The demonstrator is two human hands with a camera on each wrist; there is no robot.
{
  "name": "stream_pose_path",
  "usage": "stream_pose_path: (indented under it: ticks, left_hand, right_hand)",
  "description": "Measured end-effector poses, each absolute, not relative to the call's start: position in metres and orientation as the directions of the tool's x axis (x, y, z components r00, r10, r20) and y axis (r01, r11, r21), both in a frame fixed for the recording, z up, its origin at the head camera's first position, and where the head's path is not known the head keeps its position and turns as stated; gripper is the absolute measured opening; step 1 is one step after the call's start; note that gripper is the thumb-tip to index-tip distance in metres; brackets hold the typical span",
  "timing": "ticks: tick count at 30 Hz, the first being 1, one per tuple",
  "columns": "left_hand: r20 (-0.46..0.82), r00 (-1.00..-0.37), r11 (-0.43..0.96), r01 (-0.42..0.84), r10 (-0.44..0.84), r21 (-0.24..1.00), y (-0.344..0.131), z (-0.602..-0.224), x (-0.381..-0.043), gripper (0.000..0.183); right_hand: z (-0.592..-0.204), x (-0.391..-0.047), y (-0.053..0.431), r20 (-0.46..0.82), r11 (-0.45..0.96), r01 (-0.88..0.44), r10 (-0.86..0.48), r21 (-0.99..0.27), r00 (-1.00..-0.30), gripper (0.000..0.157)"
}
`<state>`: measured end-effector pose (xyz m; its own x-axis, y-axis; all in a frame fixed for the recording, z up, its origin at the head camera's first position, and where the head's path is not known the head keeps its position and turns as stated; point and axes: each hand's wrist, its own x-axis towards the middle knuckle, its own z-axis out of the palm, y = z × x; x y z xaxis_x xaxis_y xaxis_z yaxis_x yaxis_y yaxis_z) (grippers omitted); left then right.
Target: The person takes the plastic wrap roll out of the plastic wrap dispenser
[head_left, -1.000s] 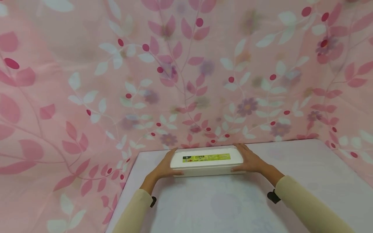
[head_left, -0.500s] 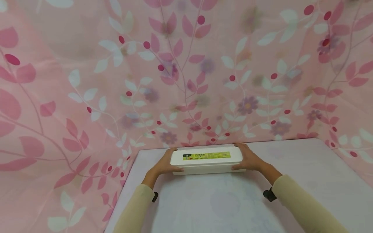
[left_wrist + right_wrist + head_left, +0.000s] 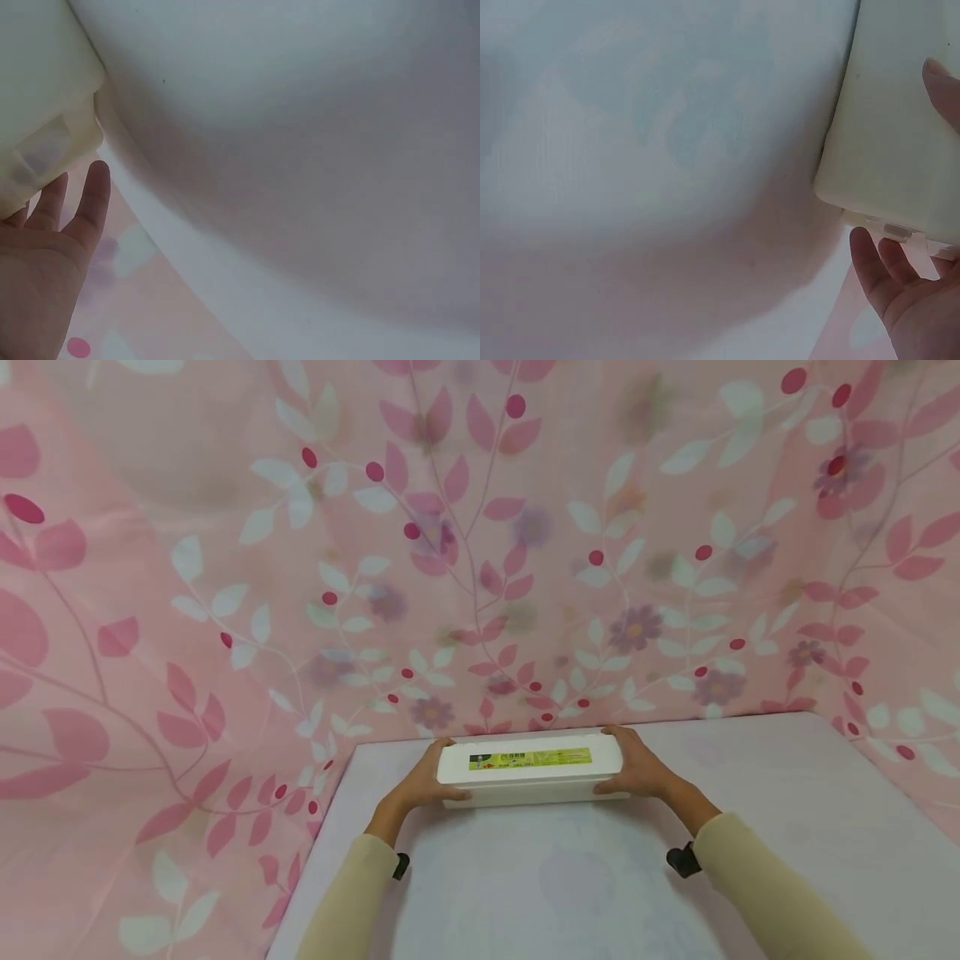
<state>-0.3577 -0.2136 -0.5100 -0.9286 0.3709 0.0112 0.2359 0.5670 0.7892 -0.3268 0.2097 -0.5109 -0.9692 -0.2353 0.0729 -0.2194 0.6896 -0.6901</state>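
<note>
- I see a long white box (image 3: 532, 783) between the left grip (image 3: 429, 781) and the right grip (image 3: 636, 767), which are two bare hands.
- The left grip holds one short end of the box, and the right grip holds the other short end.
- In the head view, both thumbs lie on the near side of the box, and the other fingers go round its ends, so I see each grip pinching the box.
- In the right wrist view, I can see that thumb on the box's side and the fingers at its end.
- In the left wrist view, I see fingers by the box's end, but I do not see the thumb.
- The box sits flat on the tabletop (image 3: 570, 893), with its yellow-green label (image 3: 530, 758) on top.
- Its long side runs along the far edge, and the box is near that edge.
- A pink flowery cloth (image 3: 480, 568) hangs just past the far edge and on both sides.
- The left edge of the tabletop is near the left grip.
- I see much more tabletop to the right of the right grip.
- I also see a wide stretch of it in front of the box, between the two pale sleeves (image 3: 772, 885).
</note>
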Motion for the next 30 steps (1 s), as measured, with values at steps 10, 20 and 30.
stream_pose_path:
  ticks: [10,20,30]
  left_hand:
    - [0.023,-0.925,0.532,0.238,0.379,0.813,-0.2126,-0.5136,-0.3600,0.107]
    - [0.013,-0.934,0.519,0.211,0.358,0.828,-0.2100,-0.5112,-0.3555,0.112]
    - [-0.002,-0.937,0.543,0.201,0.349,0.815,-0.2110,-0.5165,-0.3567,0.113]
  right_hand:
    - [-0.5087,-0.3264,0.2072,0.038,0.635,-0.155,-0.194,-0.756,-0.980,0.112]
    - [-0.5096,-0.3240,0.2058,0.050,0.619,-0.151,-0.178,-0.771,-0.983,0.112]
    - [-0.5150,-0.3230,0.2057,0.042,0.606,-0.134,-0.163,-0.784,-0.986,0.113]
